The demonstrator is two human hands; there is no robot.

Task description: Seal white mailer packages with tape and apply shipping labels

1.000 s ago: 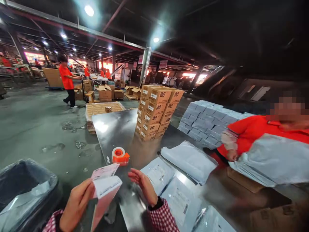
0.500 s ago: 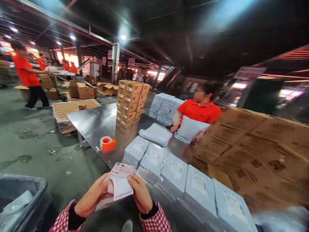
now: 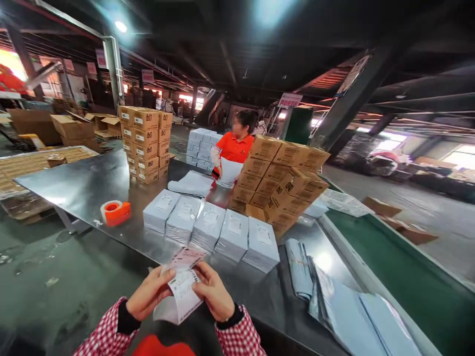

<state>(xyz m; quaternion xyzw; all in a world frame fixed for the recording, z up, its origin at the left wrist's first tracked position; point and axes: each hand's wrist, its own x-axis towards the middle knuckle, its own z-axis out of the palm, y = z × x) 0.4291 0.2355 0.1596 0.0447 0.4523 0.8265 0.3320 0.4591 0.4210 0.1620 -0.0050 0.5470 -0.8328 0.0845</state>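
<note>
Both of my hands hold a small stack of paper shipping labels (image 3: 180, 289) low at the near edge of a steel table (image 3: 92, 185). My left hand (image 3: 150, 292) grips the stack from the left, and my right hand (image 3: 213, 291) pinches the top label from the right. Just beyond the labels lies a row of several grey packaged parcels (image 3: 210, 227) with labels on top. An orange tape dispenser (image 3: 116, 212) sits left of the row.
A person in an orange shirt (image 3: 232, 151) works across the table between two stacks of brown cartons (image 3: 145, 143) (image 3: 284, 180). Grey mailer bags (image 3: 341, 306) lie at right beside a green conveyor belt (image 3: 393, 277). Flat bags (image 3: 191, 184) lie mid-table.
My view has swung right, bringing the carton stack and conveyor into sight. My right hand came onto the labels, and both hands now hold them.
</note>
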